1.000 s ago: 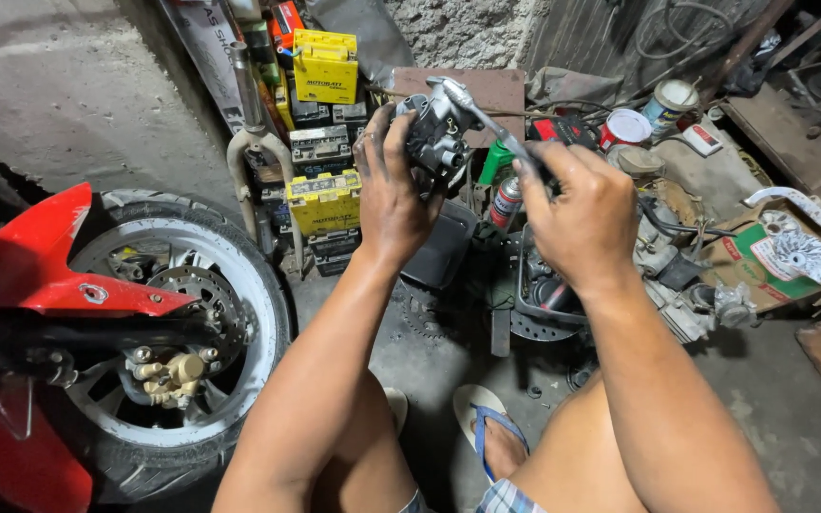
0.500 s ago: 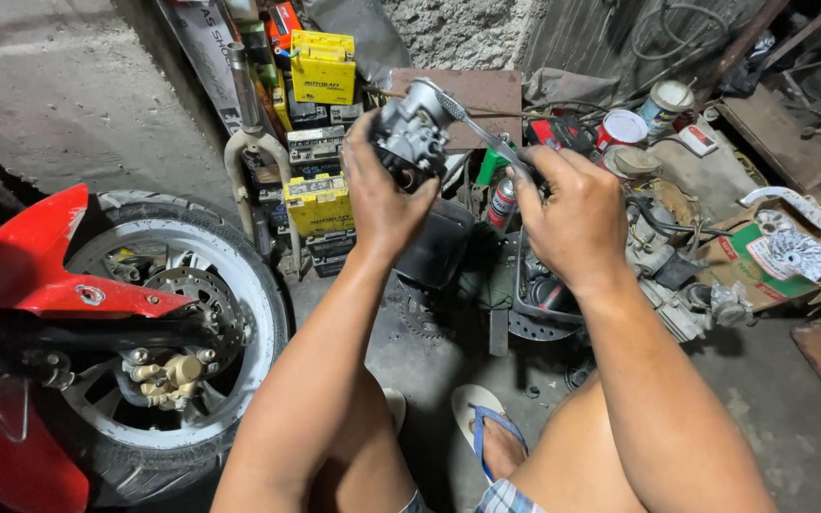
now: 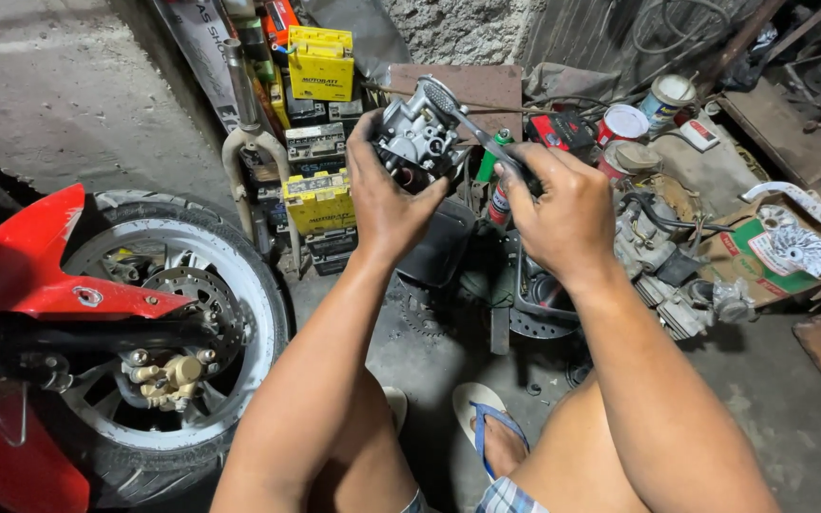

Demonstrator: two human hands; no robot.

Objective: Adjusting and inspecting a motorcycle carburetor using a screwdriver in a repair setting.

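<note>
- Head view puts both of your hands raised side by side in front of you, above the concrete floor (image 3: 78,85).
- Your left hand (image 3: 387,204) is clenched around the grey cast-metal carburettor (image 3: 417,138), gripping it from below and behind, so the part sits at your fingertips, tilted away from you.
- Your right hand (image 3: 563,214) is closed on the dark handle of a slim metal screwdriver (image 3: 475,133); its shaft runs up and left from your fist to the top of the carburettor, where its tip appears to touch.
- Left of your left forearm stands the motorcycle front wheel (image 3: 178,332) with its silver rim, brake disc and gold caliper, under a red fender (image 3: 45,275).
- Beyond your left hand, against the wall, is a stack of yellow and black batteries (image 3: 320,180).
- Beyond and to the right of your right hand stand round tins (image 3: 624,123), with a grey engine block (image 3: 662,271) lower on that side.
- Below your hands, between your knees, your foot rests in a blue-strapped sandal (image 3: 486,427) on the floor.
</note>
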